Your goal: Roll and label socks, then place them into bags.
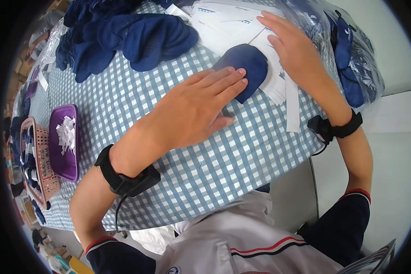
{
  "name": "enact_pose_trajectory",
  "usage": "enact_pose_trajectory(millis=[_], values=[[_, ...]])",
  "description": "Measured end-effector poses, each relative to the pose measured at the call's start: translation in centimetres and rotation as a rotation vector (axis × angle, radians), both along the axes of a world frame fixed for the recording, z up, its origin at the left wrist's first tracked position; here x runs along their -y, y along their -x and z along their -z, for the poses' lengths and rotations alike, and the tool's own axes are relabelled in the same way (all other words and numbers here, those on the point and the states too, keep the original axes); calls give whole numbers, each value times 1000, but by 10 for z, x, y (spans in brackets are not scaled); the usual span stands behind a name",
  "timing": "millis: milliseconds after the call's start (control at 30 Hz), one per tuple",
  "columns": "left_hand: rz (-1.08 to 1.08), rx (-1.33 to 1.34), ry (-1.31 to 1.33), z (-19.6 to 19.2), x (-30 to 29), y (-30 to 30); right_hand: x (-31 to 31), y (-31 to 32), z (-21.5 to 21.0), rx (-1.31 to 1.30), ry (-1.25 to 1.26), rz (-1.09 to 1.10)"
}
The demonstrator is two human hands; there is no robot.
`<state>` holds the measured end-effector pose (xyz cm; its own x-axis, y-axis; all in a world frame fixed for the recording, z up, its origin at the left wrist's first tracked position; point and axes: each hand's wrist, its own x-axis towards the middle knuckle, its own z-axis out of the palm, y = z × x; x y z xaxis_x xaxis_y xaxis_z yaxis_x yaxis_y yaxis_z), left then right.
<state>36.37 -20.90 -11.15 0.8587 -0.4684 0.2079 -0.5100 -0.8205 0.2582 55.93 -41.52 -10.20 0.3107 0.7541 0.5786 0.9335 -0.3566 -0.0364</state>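
A navy sock [246, 68], its rounded end showing, lies on the checked tablecloth beside the paper labels. My left hand [194, 107] rests flat across it with fingers stretched out and the thumb apart, covering part of the fabric. Over the right side of the white paper labels [223, 23] is my right hand [294, 48], fingers apart and nothing seen in them. A loose white paper strip [292, 102] lies beneath its wrist. Several more navy socks [150, 41] are heaped at the far left.
Clear plastic bags with navy items [347, 50] stand at the far right. On the left are a purple tray [75, 146] of paper scraps and a pink basket [45, 160] of banded navy items. A black wrist strap with a small device and cable sits on each wrist.
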Motion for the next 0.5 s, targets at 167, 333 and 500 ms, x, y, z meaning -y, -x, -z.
enact_pose_trajectory(millis=[167,333,500], values=[[2,-123,0,-11,1,-1,-5,38,-2,-130,443,-450],[-52,-137,-27,-18,-3,14,-14,35,4,-600,300,-315],[-120,-189,-26,-47,-16,61,67,-22,-68,-664,-87,191]])
